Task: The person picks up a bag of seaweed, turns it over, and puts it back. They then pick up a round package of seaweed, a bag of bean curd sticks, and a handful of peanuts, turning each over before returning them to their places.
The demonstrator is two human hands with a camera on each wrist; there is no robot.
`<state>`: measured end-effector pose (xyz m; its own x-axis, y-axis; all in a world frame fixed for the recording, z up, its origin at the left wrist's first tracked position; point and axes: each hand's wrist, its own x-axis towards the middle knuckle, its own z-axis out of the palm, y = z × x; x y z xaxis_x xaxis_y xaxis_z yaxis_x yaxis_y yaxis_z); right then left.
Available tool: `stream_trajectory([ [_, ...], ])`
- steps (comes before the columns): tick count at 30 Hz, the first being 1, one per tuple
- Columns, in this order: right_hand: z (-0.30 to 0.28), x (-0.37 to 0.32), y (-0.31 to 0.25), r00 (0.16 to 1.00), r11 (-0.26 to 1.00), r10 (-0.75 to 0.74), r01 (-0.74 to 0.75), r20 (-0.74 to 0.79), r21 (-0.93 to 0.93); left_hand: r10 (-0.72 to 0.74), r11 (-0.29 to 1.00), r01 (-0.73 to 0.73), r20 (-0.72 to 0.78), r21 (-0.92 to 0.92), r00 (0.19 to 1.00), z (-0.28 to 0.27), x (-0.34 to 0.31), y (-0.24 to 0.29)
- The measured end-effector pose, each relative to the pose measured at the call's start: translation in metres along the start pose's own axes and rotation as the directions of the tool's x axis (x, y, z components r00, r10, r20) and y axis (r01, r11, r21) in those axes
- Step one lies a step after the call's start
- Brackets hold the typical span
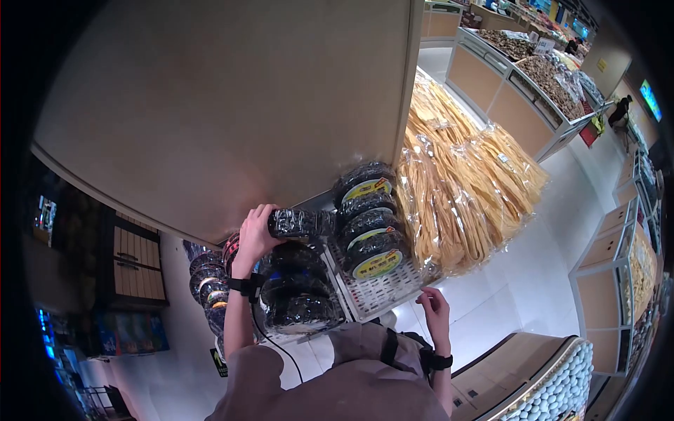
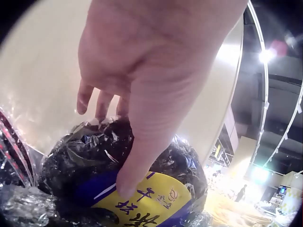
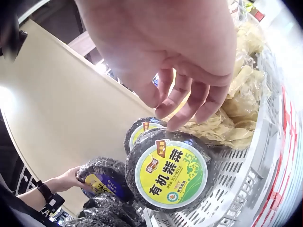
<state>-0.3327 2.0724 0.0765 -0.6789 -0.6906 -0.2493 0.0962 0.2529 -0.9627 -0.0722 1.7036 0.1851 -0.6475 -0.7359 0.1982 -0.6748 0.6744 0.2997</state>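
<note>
My left hand (image 1: 257, 237) grips one round, dark, plastic-wrapped pack (image 1: 295, 222) above a row of similar packs (image 1: 298, 281). In the left wrist view, the thumb of the left hand (image 2: 147, 71) lies over the pack's yellow and blue label (image 2: 156, 201), with the fingers behind it. My right hand (image 1: 435, 312) holds nothing, its fingers loosely bent, near the front of a white perforated basket (image 1: 372, 298). In the right wrist view, the right hand (image 3: 175, 61) hangs above a round pack with a yellow-green label (image 3: 171, 175).
A tall beige panel (image 1: 232, 105) rises behind the packs. Long bagged yellow strips (image 1: 463, 189) lie right of the basket. More wrapped packs (image 1: 208, 281) stand at the left. A bin of pale, rounded items (image 1: 554, 386) is at the lower right.
</note>
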Motion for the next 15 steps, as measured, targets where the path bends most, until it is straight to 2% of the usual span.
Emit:
stream_trajectory([
  [4,0.005,0.009,0.005,0.996,0.998,-0.068,0.069,0.063,-0.012,0.018,0.998,-0.023,-0.078,-0.061,0.997,-0.007,-0.002,0.003],
  [5,0.006,0.011,0.007,0.995,0.997,-0.071,0.073,0.071,-0.017,-0.017,0.998,0.017,-0.009,-0.066,1.000,-0.009,-0.004,0.004],
  [6,0.007,0.013,0.007,0.994,0.997,-0.068,0.070,0.082,-0.023,-0.026,0.997,0.025,-0.014,-0.069,1.000,-0.004,-0.003,-0.001],
  [8,0.008,0.012,0.007,0.993,0.998,-0.054,0.058,0.103,-0.037,0.006,0.979,-0.025,-0.092,-0.201,0.996,0.012,-0.006,-0.012],
  [12,0.011,0.012,0.002,0.987,0.998,-0.024,0.033,0.157,-0.055,-0.038,0.975,0.027,-0.046,-0.221,0.998,0.012,-0.010,-0.018],
  [15,0.011,0.012,0.001,0.983,0.998,-0.021,0.031,0.181,-0.056,-0.022,0.970,0.006,-0.063,-0.244,0.998,0.011,-0.011,-0.021],
])
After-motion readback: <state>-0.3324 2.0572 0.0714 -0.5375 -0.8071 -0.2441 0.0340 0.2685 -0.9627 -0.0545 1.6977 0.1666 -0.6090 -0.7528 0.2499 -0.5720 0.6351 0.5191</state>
